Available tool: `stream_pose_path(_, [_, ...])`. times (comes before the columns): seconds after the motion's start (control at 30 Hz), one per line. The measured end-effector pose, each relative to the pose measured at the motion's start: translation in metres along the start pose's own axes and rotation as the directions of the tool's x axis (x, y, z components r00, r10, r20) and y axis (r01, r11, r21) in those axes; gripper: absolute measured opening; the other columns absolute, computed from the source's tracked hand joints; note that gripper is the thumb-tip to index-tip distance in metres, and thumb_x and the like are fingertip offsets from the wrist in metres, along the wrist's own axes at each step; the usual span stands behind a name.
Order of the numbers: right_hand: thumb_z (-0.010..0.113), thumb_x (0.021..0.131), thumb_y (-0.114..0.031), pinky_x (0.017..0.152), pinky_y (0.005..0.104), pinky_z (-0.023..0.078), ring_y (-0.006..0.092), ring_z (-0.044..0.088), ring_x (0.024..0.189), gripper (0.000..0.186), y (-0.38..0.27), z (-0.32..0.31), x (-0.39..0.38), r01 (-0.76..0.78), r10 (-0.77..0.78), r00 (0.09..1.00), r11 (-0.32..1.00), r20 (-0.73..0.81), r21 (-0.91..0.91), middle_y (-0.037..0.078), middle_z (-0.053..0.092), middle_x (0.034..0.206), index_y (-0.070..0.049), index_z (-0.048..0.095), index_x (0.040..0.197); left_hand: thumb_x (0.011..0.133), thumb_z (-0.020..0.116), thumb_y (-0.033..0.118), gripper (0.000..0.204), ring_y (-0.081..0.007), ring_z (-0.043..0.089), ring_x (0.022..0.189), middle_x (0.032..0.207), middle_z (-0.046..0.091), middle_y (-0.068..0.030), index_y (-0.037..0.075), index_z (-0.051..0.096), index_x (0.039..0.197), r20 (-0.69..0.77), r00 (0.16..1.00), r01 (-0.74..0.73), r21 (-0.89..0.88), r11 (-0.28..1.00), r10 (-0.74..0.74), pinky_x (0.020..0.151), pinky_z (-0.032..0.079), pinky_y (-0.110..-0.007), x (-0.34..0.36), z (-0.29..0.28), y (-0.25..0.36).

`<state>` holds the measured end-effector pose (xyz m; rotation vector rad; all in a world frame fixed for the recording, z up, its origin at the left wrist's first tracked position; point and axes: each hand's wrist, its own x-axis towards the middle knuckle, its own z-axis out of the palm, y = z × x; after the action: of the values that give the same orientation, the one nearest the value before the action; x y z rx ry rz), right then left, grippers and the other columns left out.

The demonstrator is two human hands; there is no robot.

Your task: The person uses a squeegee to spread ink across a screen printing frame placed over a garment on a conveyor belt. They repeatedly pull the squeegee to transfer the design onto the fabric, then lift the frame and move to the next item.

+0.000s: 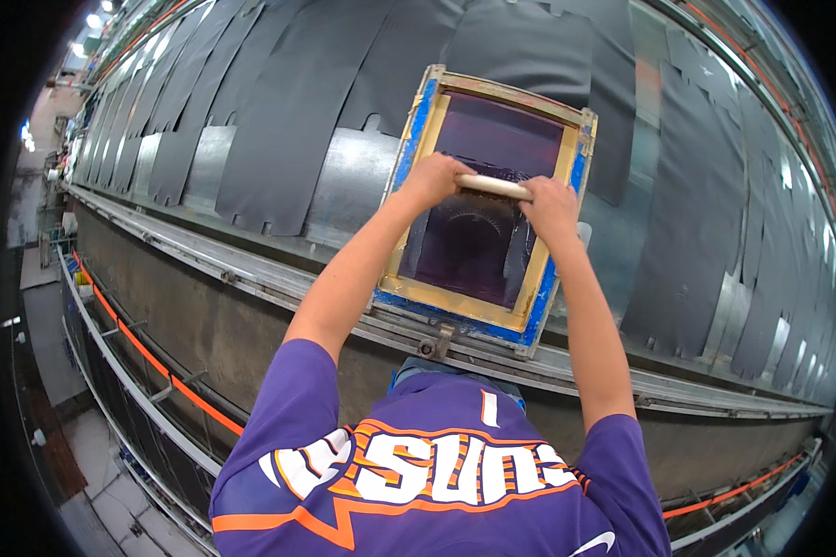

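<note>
My left hand point(434, 178) and my right hand point(550, 206) are closed around opposite ends of a pale-handled squeegee point(494, 186). The squeegee lies crosswise over the dark mesh point(469, 243) of a printing screen, a little above its middle. Blue and yellow tape lines the screen's frame point(437, 313). Wet-looking dark ink shows around the squeegee, and a curved outline shows in the mesh below it. The squeegee's blade is mostly hidden under its handle and my fingers.
Black sheets point(293, 121) lie side by side along a long metal table point(351, 176), also beyond the screen. A metal rail point(241, 276) runs along the near edge, with a bracket point(434, 343) at the screen's near end. An orange line point(163, 369) runs lower left.
</note>
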<state>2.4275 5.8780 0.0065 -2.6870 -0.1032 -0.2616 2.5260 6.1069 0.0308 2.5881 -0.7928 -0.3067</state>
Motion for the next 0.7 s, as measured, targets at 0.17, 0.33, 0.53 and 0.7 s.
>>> stream_pose_path(0.17, [0.078,0.069,-0.007,0.09,0.0395,0.048,0.026,0.063,0.103,0.04,-0.031,0.034,-0.082,-0.002,0.002,1.0,0.996,-0.004,0.091,0.004,0.069,0.111,-0.012,0.072,0.108,0.075,0.071,0.001,0.038,-0.0273,0.067,0.107,0.113,0.073,-0.0075,0.014,0.075,0.111,-0.147,0.98,-0.121,0.088,0.989,0.133,0.093,0.054,-0.038,-0.097,0.057,-0.01])
stream_pose_path(0.33, [0.078,0.07,-0.009,0.087,0.0393,0.048,0.0251,0.062,0.097,0.037,-0.041,0.012,-0.091,0.062,-0.059,0.997,0.996,-0.04,0.07,0.003,0.069,0.103,-0.012,0.071,0.106,0.074,0.072,0.002,0.039,-0.0261,0.069,0.104,0.111,0.074,-0.007,0.017,0.076,0.11,-0.124,0.989,-0.085,-0.006,0.996,0.084,0.091,0.055,-0.037,-0.112,0.048,-0.005])
stream_pose_path(0.53, [0.074,0.074,-0.01,0.087,0.0409,0.048,0.0277,0.063,0.097,0.027,0.01,0.007,0.011,0.08,-0.064,0.984,0.993,-0.167,0.086,0.005,0.07,0.099,-0.01,0.071,0.101,0.077,0.067,0.003,0.035,-0.0319,0.07,0.094,0.101,0.074,-0.0125,0.017,0.078,0.107,-0.041,0.999,-0.023,0.044,0.999,0.025,0.084,0.056,-0.043,0.005,-0.005,-0.006])
stream_pose_path(0.7, [0.072,0.074,-0.005,0.085,0.0437,0.051,0.0308,0.065,0.097,0.032,0.0,0.037,-0.056,0.006,0.009,0.996,0.986,-0.091,0.168,0.009,0.069,0.104,-0.008,0.07,0.105,0.075,0.066,-0.003,0.039,-0.0336,0.068,0.1,0.107,0.073,-0.0123,0.013,0.076,0.109,0.002,0.997,-0.076,0.16,0.984,0.077,0.088,0.055,-0.042,-0.047,0.035,-0.002])
